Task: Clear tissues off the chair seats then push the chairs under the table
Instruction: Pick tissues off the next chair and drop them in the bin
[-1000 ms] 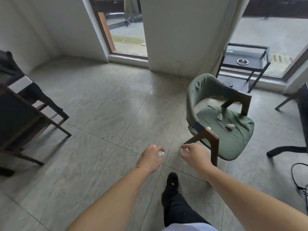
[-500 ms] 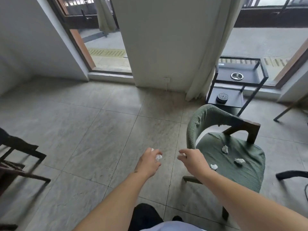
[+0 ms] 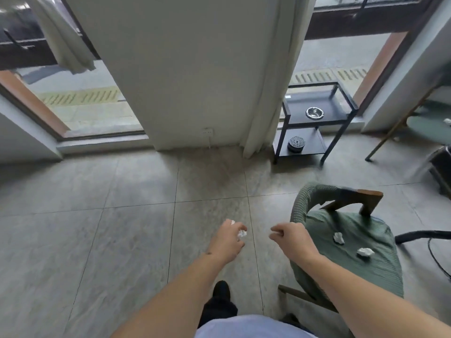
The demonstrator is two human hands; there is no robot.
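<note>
A green upholstered chair [image 3: 380, 272] with wooden arms stands at the right, its seat facing me. Two crumpled white tissues lie on the seat, one [image 3: 338, 237] near the middle and another [image 3: 365, 252] closer to the front. My left hand [image 3: 228, 242] hovers over the floor, left of the chair, shut on a crumpled tissue [image 3: 242, 233]. My right hand [image 3: 291, 240] is beside the chair's backrest with its fingers pinched on a small pale scrap of tissue. A second green chair [image 3: 429, 125] with a tissue [image 3: 447, 121] on it shows at the far right edge.
A black two-tier side shelf [image 3: 341, 93] stands by the window, with a metal ashtray [image 3: 314, 112] on top and a round dark object [image 3: 296, 143] below. A curtain [image 3: 263, 106] hangs beside it. A black cable [image 3: 436, 259] and a black leg [image 3: 424, 234] lie right of the chair.
I have stepped forward and turned right: the green chair is nearer and lower in view, and the dark furniture at the left has left the frame. Both hands keep their closed poses.
</note>
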